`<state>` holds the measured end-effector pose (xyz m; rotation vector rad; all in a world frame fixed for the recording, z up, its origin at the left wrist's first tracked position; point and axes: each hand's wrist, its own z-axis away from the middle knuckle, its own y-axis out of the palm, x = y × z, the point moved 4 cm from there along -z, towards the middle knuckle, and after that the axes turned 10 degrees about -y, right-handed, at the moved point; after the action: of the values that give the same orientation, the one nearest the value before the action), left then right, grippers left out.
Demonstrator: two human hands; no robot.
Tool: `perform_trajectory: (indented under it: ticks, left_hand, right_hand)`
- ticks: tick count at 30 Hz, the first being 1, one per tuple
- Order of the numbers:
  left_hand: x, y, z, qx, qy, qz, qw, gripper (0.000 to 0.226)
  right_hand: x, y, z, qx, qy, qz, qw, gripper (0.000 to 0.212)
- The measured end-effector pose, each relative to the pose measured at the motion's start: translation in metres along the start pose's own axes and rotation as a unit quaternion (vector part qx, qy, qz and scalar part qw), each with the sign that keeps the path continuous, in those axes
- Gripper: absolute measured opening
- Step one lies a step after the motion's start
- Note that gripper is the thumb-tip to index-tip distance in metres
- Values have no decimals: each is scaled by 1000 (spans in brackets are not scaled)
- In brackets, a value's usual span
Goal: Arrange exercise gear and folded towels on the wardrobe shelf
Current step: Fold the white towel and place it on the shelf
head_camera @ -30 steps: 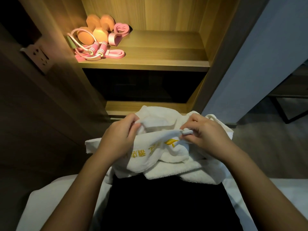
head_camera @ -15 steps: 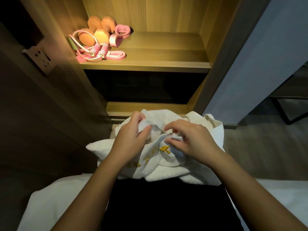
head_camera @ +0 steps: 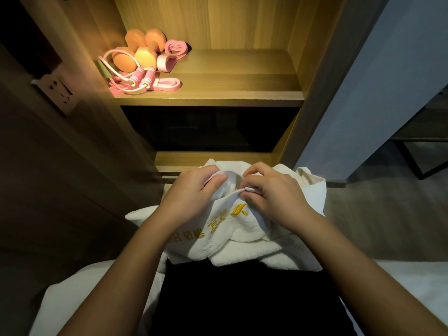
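Your left grip (head_camera: 191, 192) and right grip (head_camera: 274, 195) each pinch the towel (head_camera: 242, 231) at its far hem; it lies bunched on your lap, hem running crosswise; the shelf (head_camera: 230, 95) stands ahead and above, its bare part nearer the right grip.

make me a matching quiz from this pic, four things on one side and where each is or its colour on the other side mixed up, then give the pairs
Things:
1 dumbbells
2 skipping rope
3 white towel
4 wall socket

Descriptions:
a pinched by the left hand and right hand
b orange, at the back left of the lit shelf
c mounted left of the shelf, outside it
d pink handles, in front of the dumbbells

Pairs: 1-b, 2-d, 3-a, 4-c
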<state>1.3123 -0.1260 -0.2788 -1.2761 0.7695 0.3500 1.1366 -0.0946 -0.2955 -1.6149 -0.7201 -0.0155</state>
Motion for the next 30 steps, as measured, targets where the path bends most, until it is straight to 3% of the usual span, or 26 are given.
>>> perform_trajectory:
  ticks: [3,5,7,9,13,16,19,25,30]
  left_hand:
    - [-4,1,0,32,11,3,999,30]
    - [-4,1,0,25,17,-51,998,22]
    - [1,-8,-1,-55,6,-142,988,9]
    - [11,-24,-4,-165,2,-185,969,24]
    - [31,-48,-13,-257,-61,-106,959,29]
    - [39,-55,-15,-259,-105,-36,959,27]
    - [43,-68,-14,-260,-116,-80,955,21]
    - [47,-69,-15,-107,-113,-87,984,22]
    - [51,-31,-13,-60,-97,56,992,23]
  right_hand:
    - [4,-1,-5,-11,-23,-15,1000,11]
    - [5,-2,-5,-23,-22,-28,999,8]
    - [-1,-10,-4,-50,-4,-45,998,5]
    - [-7,-21,-3,-80,5,-53,995,4]
    - [-18,-44,-4,-128,20,-43,991,6]
    - [-31,-57,0,-138,40,-41,989,8]
    - [-49,-63,10,-140,77,-54,986,12]
    - [-98,-63,29,-153,187,-48,969,5]
    - [-119,-43,31,-117,273,-2,955,17]
